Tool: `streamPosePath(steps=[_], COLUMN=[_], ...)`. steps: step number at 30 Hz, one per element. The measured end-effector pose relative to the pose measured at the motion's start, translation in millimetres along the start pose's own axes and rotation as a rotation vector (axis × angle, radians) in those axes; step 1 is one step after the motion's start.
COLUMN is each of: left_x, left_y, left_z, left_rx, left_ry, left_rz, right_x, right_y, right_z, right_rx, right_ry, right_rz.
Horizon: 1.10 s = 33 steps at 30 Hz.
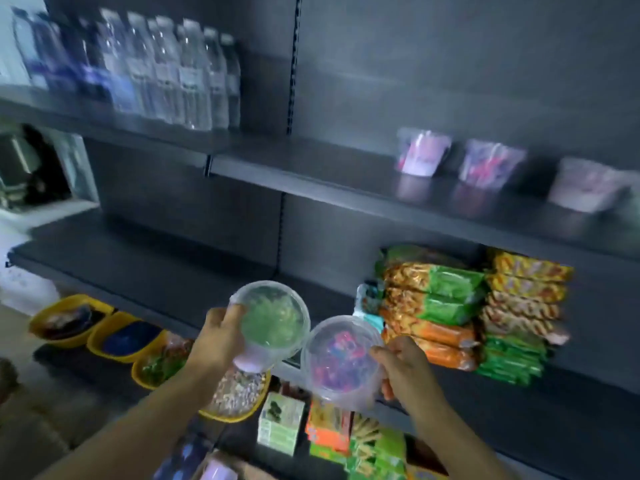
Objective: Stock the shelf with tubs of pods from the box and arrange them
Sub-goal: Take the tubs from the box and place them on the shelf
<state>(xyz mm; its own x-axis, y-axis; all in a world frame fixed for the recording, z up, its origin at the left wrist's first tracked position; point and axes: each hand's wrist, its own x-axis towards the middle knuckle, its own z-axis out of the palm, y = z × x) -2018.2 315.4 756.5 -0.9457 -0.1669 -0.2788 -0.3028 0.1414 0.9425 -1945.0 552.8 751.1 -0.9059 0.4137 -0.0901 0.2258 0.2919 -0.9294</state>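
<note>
Gripped one clear lidded tub per hand, in front of the middle shelf (145, 271). Left hand (218, 337) wrapped round the green-pod tub (272, 322); right hand (403, 370) clamped the pink-and-blue-pod tub (341, 362). Lids faced the camera, rims nearly touching. Three more tubs (491, 166) stood spaced along the upper shelf (311, 168), blurred.

Two bare forearms, no sleeves anywhere up to the frame edge. Left hand (221, 337) and right hand (403, 370) are plain too: fingers bare, wrists bare, kinda blurry.
</note>
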Motion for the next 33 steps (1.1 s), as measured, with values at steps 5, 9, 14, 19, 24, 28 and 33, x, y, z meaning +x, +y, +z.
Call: streamPosePath(steps=[5, 9, 14, 19, 24, 28, 33], left_x=[-26.9, -35.2, -44.7, -34.2, -9.0, 11.2, 38.0], left_y=[99.8, 155.3, 211.7, 242.1, 256.4, 263.6, 271.5], left_z=[-11.4, -21.6, -26.7, -24.7, -9.7, 9.8, 42.9], left_rx=[-0.134, -0.164, -0.234, -0.251, -0.247, -0.231, -0.240], left_ry=[-0.103, -0.155, -0.215, -0.189, -0.155, -0.127, -0.070], left_rz=[0.120, 0.137, 0.205, 0.235, 0.240, 0.209, 0.159], right_x=[-9.0, -7.7, 5.0, 43.0, 108.5, 161.2, 224.2], right_y=[-102.0, -159.4, -217.1, -253.5, -263.3, -255.2, -247.1], right_z=[-45.2, -66.2, -88.2, -92.9, -80.4, -74.8, -66.1], right_rx=[0.051, 0.124, 0.294, 0.405, 0.508, 0.539, 0.565], right_ry=[0.074, 0.130, 0.137, 0.176, 0.168, 0.148, 0.081], right_rz=[-0.128, -0.175, -0.158, -0.091, -0.003, 0.078, 0.155])
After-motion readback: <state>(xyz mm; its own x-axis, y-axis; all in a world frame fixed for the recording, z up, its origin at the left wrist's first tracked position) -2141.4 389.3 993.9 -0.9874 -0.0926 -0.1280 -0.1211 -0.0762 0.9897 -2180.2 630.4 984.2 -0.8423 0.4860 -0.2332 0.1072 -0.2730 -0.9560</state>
